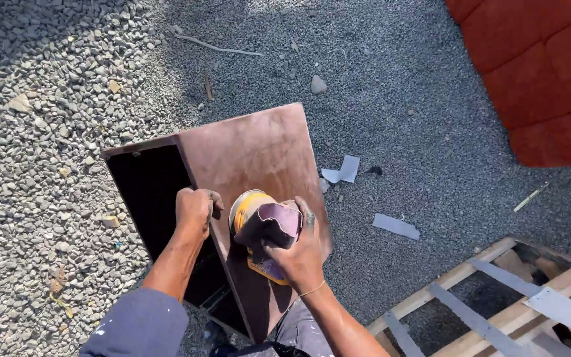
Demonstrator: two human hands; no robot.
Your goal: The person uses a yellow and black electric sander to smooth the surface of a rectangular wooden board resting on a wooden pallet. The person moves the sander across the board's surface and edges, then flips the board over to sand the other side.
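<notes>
A person is standing over a brown wooden cabinet (259, 152) that is sitting on a gravel yard (47, 99) in bright sun, its dark open front facing the person's left side. The left hand (195, 208) is gripping the cabinet's upper edge, fingers curled over the rim and closed firmly around it. The right hand (299, 254) is wrapping around a yellow power sander (251, 210), clasping its body from above and pressing it flat against the cabinet's broad brown panel. The sander is sitting near the panel's closer end, just beside the gripped edge, and a purplish dust bag (275, 221) is sticking out from under the palm. A thin bracelet is circling the right wrist. A grey sleeve is covering the left upper arm.

Scraps of pale paper (342, 170) are lying on the finer gravel to the right of the cabinet, with another strip (396, 226) a little nearer the person. A wooden pallet (497, 297) is lying at lower right, with pale strips resting across its slats. A red-orange cushioned piece (543, 73) is filling the upper right corner, well apart from the cabinet.
</notes>
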